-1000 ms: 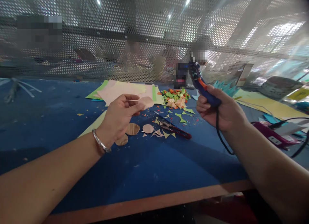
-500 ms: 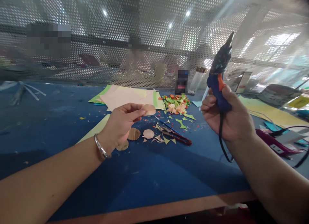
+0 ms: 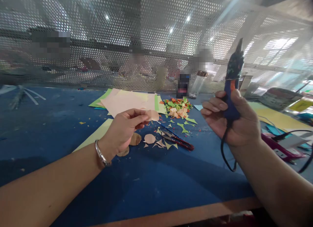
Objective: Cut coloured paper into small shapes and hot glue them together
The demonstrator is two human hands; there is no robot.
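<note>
My left hand (image 3: 126, 129), with a silver bracelet at the wrist, pinches a small round piece of pale pink paper (image 3: 153, 115) between thumb and fingers. My right hand (image 3: 232, 122) is wrapped round a blue corded glue gun (image 3: 231, 99) with an orange trigger and a dark, coated front end, its nozzle pointing up. Below my left hand lie a brown wood-patterned disc (image 3: 135, 139), a second disc (image 3: 124, 151) partly hidden by the hand, and a pale pink paper circle (image 3: 149, 138). Dark red thread snips (image 3: 182, 143) and a blue thin-handled tool (image 3: 171, 129) lie beside them.
Coloured paper sheets (image 3: 122, 101) are stacked behind my left hand, next to a heap of paper scraps (image 3: 178, 108). A clear bottle (image 3: 198, 85) stands at the back by a perforated screen (image 3: 156, 31). On the right is a magenta power strip (image 3: 276, 148) with cables.
The glue gun has shifted right and slightly down, and it now stands more upright. The pink paper piece has moved slightly down with my left hand.
</note>
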